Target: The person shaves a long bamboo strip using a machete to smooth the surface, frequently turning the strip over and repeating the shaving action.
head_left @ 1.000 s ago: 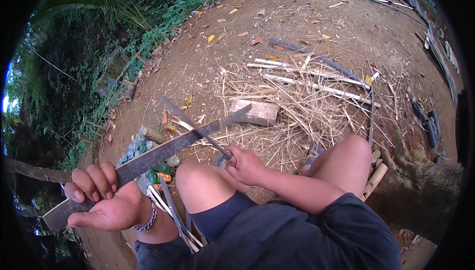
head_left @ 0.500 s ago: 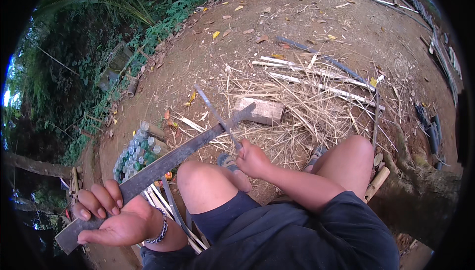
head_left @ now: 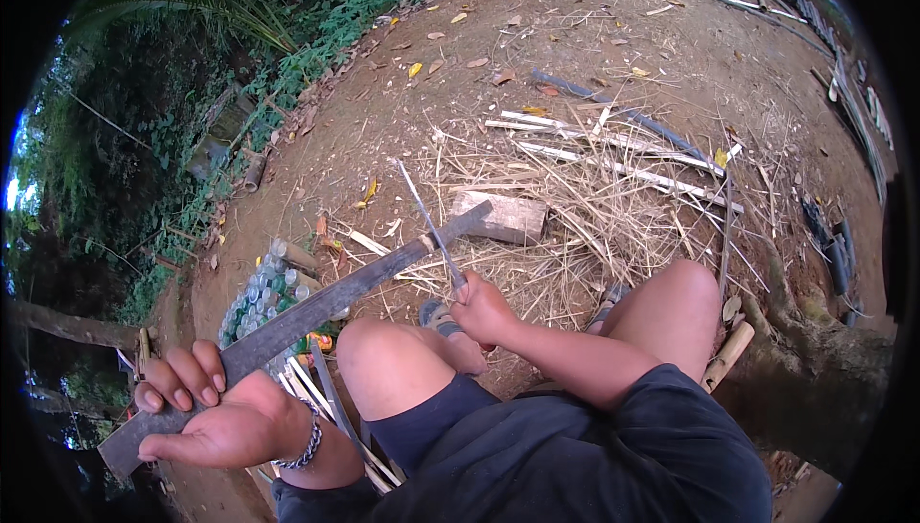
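My left hand is curled around the near end of a long dark flat slat, which looks like split bamboo. The slat slants up to the right, and its far tip overlaps a squared wooden block on the ground; whether they touch I cannot tell. My right hand grips a thin-bladed knife by its handle, in front of my knees. Its blade crosses the slat near the far end, beside a small pale patch on the slat's edge.
Pale shavings and strips litter the dirt around the block. Bottles are piled left of my knee, near several pale strips. A grey pipe lies beyond. To the right are a tree root and a bamboo piece.
The slat and my left hand have shifted slightly down and left. The knife blade has tipped more upright, its tip moving right, and the pale patch on the slat's edge now shows.
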### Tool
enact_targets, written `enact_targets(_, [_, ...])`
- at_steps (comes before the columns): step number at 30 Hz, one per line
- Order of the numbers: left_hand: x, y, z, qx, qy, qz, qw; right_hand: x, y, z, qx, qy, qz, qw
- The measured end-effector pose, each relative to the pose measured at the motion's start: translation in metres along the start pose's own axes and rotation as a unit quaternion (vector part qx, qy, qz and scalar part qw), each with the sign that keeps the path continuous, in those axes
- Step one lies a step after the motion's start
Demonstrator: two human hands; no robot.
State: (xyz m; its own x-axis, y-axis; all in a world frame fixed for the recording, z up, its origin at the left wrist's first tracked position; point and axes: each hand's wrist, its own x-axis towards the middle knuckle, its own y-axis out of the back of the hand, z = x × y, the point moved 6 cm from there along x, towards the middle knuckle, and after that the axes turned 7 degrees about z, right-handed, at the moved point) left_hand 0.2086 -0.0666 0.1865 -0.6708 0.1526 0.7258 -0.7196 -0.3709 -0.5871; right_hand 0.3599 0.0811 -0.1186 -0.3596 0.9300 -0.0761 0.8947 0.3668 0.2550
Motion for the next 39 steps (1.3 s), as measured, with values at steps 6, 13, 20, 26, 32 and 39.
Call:
enact_targets(6, [-0.004, -0.006, -0.003, 0.022, -0.004, 0.021, 1.000, -0.002, -0.005, 0.021, 0.054, -0.059, 0.025, 0.997])
enact_targets(13, [-0.002, -0.012, -0.007, 0.067, -0.037, 0.061, 0.995, -0.019, -0.017, 0.012, 0.047, 0.003, 0.010, 0.999])
enact_targets(20, [0.008, -0.002, -0.011, 0.039, -0.025, 0.050, 0.998, -0.019, -0.021, 0.008, -0.015, 0.029, -0.026, 0.999])
enact_targets(26, [0.012, 0.007, -0.005, 0.064, -0.036, 0.086, 0.994, -0.030, -0.017, -0.021, -0.033, 0.069, -0.022, 0.997])
enact_targets(32, [-0.002, -0.006, -0.008, 0.050, -0.026, 0.084, 0.995, 0.013, 0.006, 0.091, -0.052, -0.104, 0.059, 0.991])
enact_targets(39, [0.005, 0.001, -0.009, -0.014, -0.024, 0.004, 1.000, -0.009, -0.002, 0.027, -0.014, -0.020, 0.020, 0.999])
